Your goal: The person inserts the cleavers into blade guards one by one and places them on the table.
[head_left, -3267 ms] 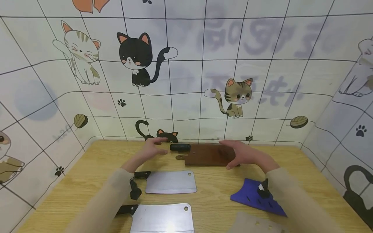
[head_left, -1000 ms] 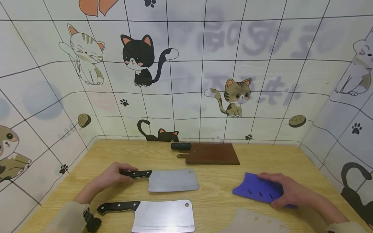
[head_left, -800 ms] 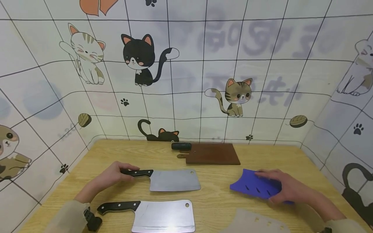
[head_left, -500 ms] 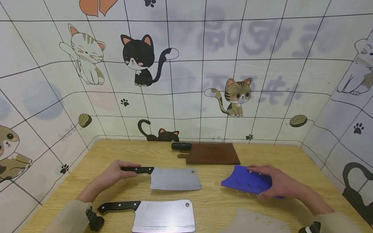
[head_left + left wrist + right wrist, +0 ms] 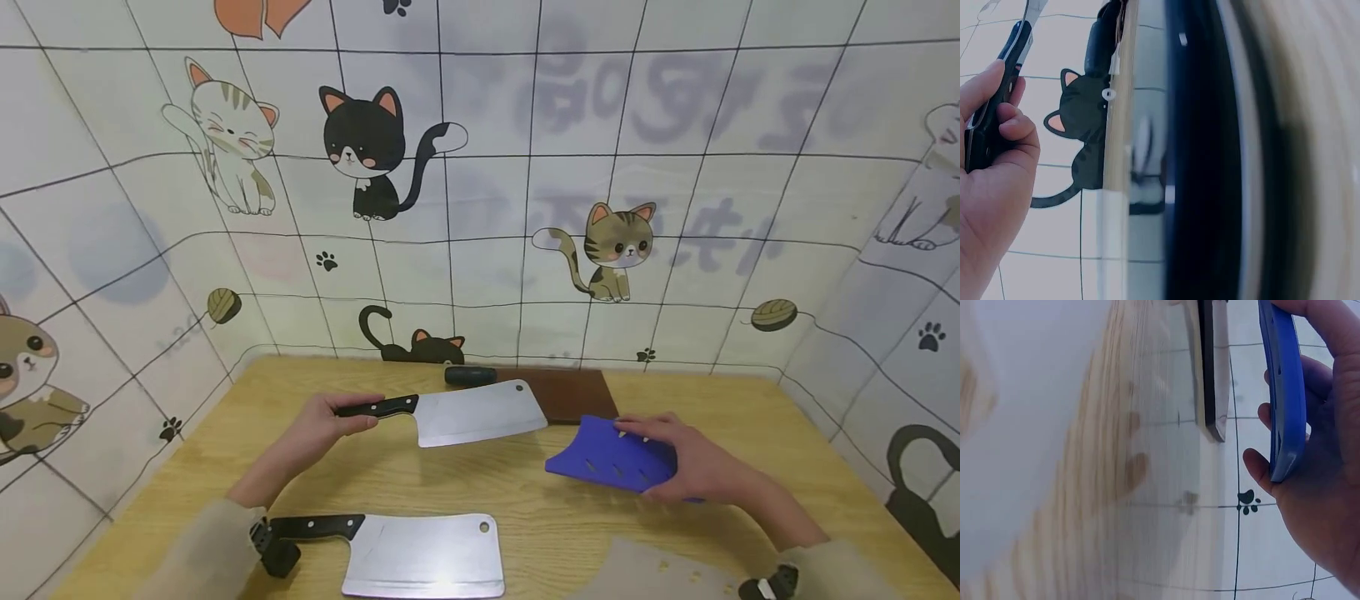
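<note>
Left hand grasping a cleaver above the counter; right hand grasping a blue slotted piece. Seen from the head, the cleaver overlaps a brown board near the rear edge. A second cleaver and pale sheet lie in front; open wood separates the cleavers.

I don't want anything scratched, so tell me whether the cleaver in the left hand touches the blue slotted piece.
Apart. The head view shows a strip of tabletop between the held cleaver and the blue slotted piece.
</note>
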A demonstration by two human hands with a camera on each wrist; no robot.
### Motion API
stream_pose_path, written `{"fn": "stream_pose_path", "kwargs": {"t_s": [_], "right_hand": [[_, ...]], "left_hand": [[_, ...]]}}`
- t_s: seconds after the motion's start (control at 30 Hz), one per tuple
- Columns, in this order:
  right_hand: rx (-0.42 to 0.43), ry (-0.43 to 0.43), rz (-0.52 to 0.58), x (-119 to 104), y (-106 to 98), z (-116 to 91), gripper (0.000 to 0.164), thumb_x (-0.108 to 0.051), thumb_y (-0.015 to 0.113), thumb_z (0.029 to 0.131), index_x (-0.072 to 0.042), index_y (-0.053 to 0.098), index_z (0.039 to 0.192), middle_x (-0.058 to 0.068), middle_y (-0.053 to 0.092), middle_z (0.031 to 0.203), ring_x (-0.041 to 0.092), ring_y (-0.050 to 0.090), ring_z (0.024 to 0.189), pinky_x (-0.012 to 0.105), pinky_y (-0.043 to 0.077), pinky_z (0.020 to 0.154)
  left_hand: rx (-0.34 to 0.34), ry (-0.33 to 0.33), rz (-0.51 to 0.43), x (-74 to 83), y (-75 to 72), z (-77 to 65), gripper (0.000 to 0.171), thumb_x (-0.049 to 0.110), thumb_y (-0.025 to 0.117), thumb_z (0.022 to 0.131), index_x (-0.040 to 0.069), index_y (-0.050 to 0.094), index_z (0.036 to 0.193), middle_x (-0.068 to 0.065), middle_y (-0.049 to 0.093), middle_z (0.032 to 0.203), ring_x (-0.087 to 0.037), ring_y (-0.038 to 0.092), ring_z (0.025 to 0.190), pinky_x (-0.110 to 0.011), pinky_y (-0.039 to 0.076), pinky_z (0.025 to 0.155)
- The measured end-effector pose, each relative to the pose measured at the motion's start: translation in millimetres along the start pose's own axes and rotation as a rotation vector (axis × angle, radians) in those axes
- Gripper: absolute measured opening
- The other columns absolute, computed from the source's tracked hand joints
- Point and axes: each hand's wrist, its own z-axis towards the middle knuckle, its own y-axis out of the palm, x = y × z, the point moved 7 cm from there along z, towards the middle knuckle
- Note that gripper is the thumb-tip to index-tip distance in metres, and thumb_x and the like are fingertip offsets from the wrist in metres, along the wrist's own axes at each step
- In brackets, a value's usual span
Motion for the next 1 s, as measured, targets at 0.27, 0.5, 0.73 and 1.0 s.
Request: {"fn": "stream_pose_path", "kwargs": {"t_s": [0.27, 0.5, 0.73, 1.0], "right_hand": [[-0.004, -0.015, 0.023, -6.4, 5.1, 4.1, 0.089, -0.036, 0.094, 0.067, -0.022, 0.058, 0.146, 0.016, 0.052, 0.148, 0.016, 0.041, 0.123, 0.036, 0.046, 0.088], [0.009, -0.036, 0.017, -11.9, 3.4, 5.9, 0.088, -0.036, 0.094, 0.066, -0.021, 0.059, 0.146, 0.009, 0.052, 0.149, 0.016, 0.042, 0.123, 0.036, 0.047, 0.089], [0.013, -0.038, 0.008, -13.6, 2.0, 6.1, 0.088, -0.036, 0.094, 0.066, -0.019, 0.059, 0.146, 0.014, 0.052, 0.148, 0.012, 0.041, 0.122, 0.038, 0.047, 0.088], [0.03, -0.035, -0.016, -12.8, 5.0, 8.7, 0.087, -0.036, 0.094, 0.066, -0.02, 0.06, 0.145, 0.012, 0.052, 0.149, 0.016, 0.043, 0.124, 0.038, 0.047, 0.09]], "left_hand": [[-0.008, 0.0, -0.064, 8.5, 18.2, 14.4, 0.039, 0.015, 0.08, 0.09, 0.004, 0.074, 0.126, -0.013, 0.071, 0.125, -0.02, 0.06, 0.108, -0.028, 0.047, 0.084], [-0.015, -0.012, -0.104, 12.2, 27.1, 17.3, 0.038, 0.014, 0.08, 0.089, 0.004, 0.073, 0.126, -0.012, 0.072, 0.121, -0.022, 0.056, 0.102, -0.031, 0.044, 0.08], [-0.014, -0.016, -0.108, 7.8, 29.1, 19.2, 0.038, 0.015, 0.08, 0.089, 0.004, 0.074, 0.125, -0.011, 0.072, 0.121, -0.023, 0.054, 0.106, -0.034, 0.043, 0.082], [-0.004, -0.026, -0.123, 5.6, 34.3, 18.1, 0.037, 0.013, 0.08, 0.089, 0.005, 0.074, 0.125, -0.012, 0.068, 0.129, -0.023, 0.056, 0.113, -0.033, 0.046, 0.087]]}}
